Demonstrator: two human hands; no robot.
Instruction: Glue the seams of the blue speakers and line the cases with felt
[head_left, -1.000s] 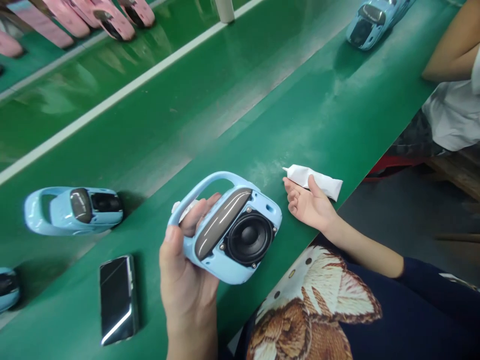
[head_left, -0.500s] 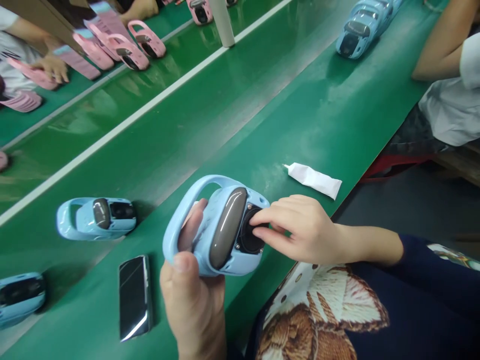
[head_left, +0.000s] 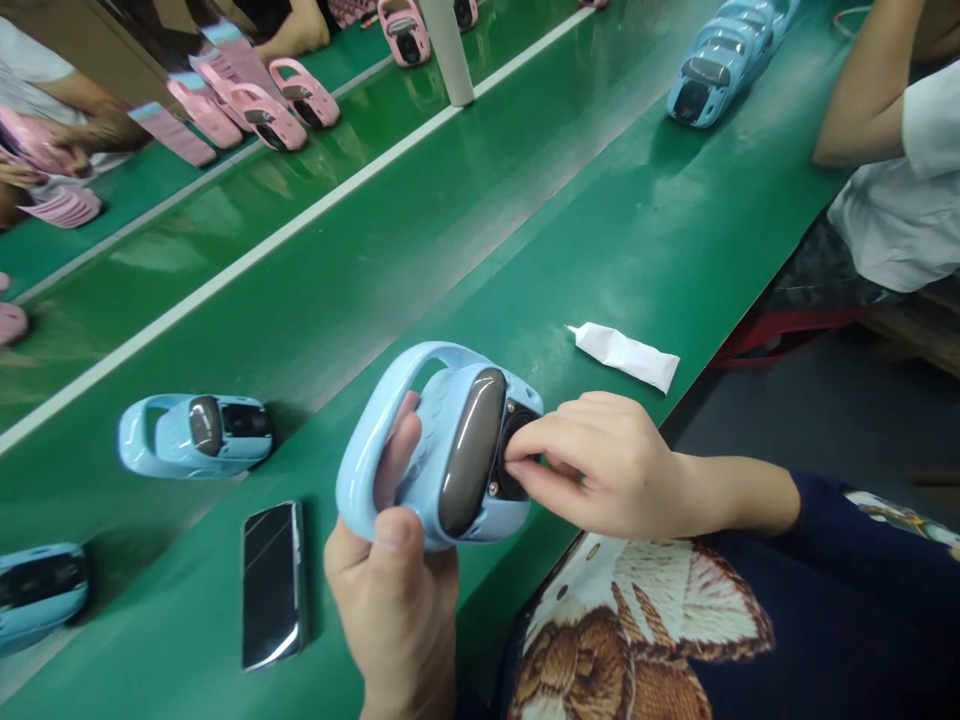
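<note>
My left hand [head_left: 401, 590] is wrapped round a light-blue portable speaker [head_left: 420, 490], its fingers showing through the carry-handle loop and its thumb on the near side. The speaker is tilted, with a dark glossy window and a round black driver set in its end by small screws. My right hand [head_left: 600, 465] pinches thumb and forefinger together at that black driver. Whatever the fingertips may hold is hidden. A white tube [head_left: 626, 355] with a narrow nozzle lies on the green table beyond my right hand. Left of my left hand lies a black smartphone [head_left: 271, 585].
Two more blue speakers, a whole one [head_left: 176, 437] and one cut off by the frame [head_left: 41, 595], are at left. A row of blue speakers [head_left: 701, 85] stands far right near a co-worker's arm [head_left: 862, 100]. Pink speakers [head_left: 270, 115] stand across the table near a white post [head_left: 448, 50].
The speaker in my left hand has shifted slightly right and turned a little. My right fingertips stay at the driver. Across the table, a co-worker's hands have lifted a pink speaker.
</note>
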